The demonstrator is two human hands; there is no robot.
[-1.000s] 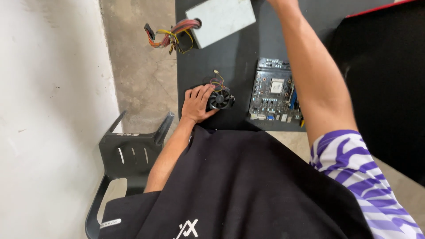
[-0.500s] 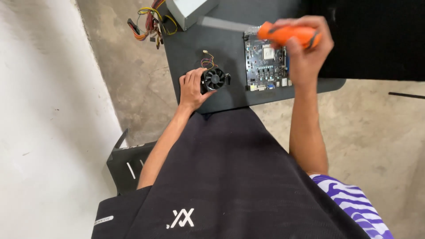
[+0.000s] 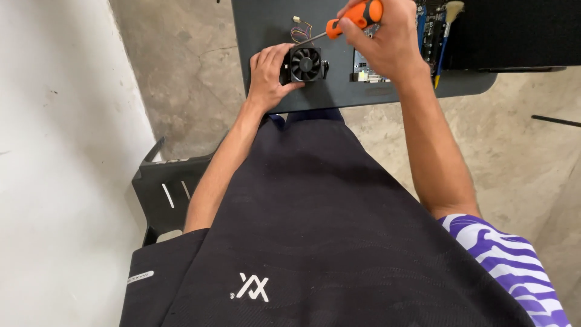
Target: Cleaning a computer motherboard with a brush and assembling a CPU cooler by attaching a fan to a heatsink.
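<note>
Your left hand (image 3: 270,75) fingers curl around a small black cooler fan (image 3: 305,63), pinning it to the dark table (image 3: 266,24) so it stays put, fan face up. Your right hand (image 3: 378,39) is clamped around an orange-handled screwdriver (image 3: 354,19). Its long axis slants down and left, tip at the fan's upper edge. Just right lie a circuit board (image 3: 366,66) and a blue-handled brush (image 3: 445,36).

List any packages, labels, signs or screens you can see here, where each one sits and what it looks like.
No packages, signs or screens.
White logo mark: on the black garment, bottom of view, angular strokes.
Small pale tab: garment's left edge, narrow strip; print too small to tell.
</note>
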